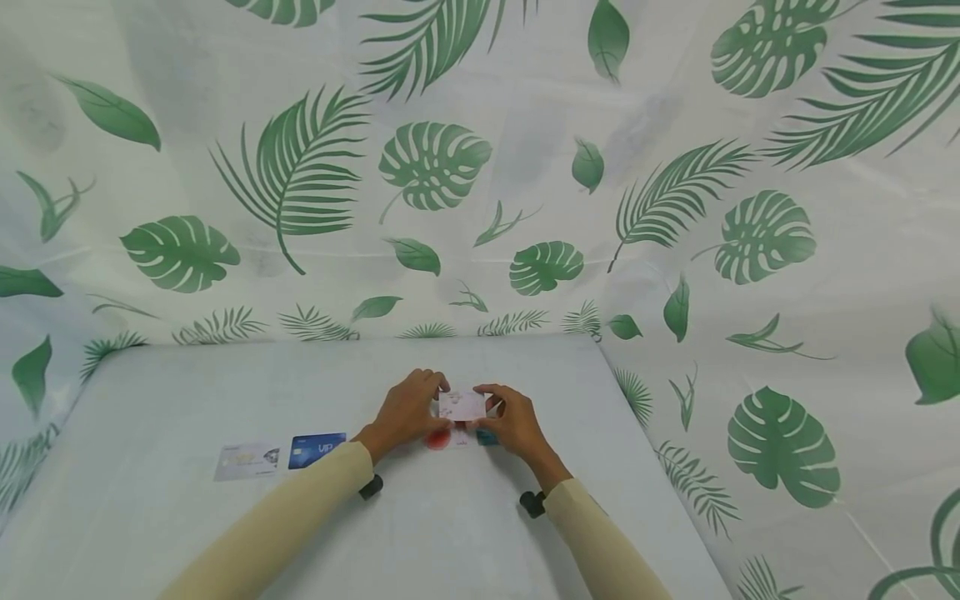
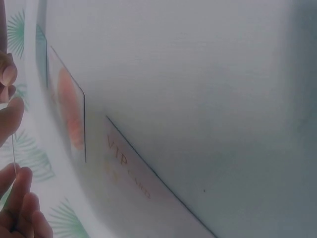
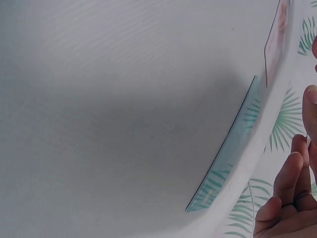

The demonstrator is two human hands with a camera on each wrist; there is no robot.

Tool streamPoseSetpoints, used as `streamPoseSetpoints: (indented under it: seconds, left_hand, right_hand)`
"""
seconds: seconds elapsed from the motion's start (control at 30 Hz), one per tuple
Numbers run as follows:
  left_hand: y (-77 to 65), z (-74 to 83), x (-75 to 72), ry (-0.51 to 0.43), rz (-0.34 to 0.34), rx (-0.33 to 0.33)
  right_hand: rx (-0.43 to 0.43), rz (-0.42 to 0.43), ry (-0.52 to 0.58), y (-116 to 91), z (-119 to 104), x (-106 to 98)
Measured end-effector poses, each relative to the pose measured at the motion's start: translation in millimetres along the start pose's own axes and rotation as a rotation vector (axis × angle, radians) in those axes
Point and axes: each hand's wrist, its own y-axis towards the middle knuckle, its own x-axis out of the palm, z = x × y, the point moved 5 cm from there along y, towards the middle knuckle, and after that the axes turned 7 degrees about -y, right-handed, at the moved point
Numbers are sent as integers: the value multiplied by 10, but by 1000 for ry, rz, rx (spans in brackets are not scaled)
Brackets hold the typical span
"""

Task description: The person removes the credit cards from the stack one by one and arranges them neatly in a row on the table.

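Observation:
Both hands grip a small pale card with a light pinkish face, one at each side. My left hand pinches its left end between thumb and fingers; my right hand pinches the right end. Just below the held card, a white card with a red circle lies on the table, partly covered by the hands. A teal card shows beside it, mostly hidden by my right hand. In the left wrist view, the held card appears edge-on as a thin line between thumb and fingers.
To the left on the white table lie a silver-grey card and a blue card lettered VIP, close to my left forearm. A pale card lettered VIP CARD shows in the left wrist view. Leaf-patterned sheeting surrounds the table.

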Motion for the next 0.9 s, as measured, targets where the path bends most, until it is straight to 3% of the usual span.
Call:
streamPoseSetpoints:
  seconds: [0.9]
  left_hand:
    - [57,102,106,18,-10,20]
  right_hand:
    - [33,-1,14,-73,108,-96]
